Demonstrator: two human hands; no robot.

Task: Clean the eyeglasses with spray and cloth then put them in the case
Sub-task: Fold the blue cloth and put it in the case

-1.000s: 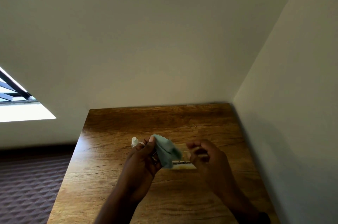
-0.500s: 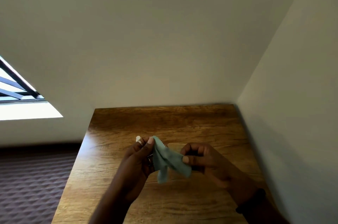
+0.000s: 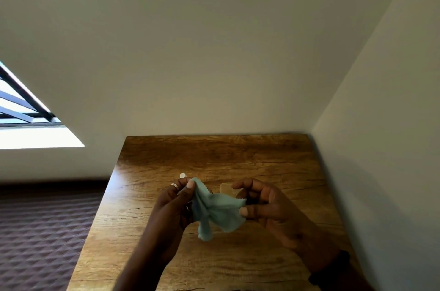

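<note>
Glasses hidden behind cloth (image 3: 217, 209) & L hand (image 3: 171, 207); spray bottle (image 3: 182, 175) shows only its tip.

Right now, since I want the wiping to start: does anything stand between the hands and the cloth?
Nothing visible does. The left hand and the right hand both pinch the cloth, held above the table.

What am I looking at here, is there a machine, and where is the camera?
No machine: these are a person's two bare hands, filmed by one wide camera worn on the head. The left hand and the right hand each pinch a pale green cloth, spread between them above a wooden table. Behind it show a small white tip, perhaps the spray, and a beige object, mostly hidden. The eyeglasses cannot be made out.
</note>
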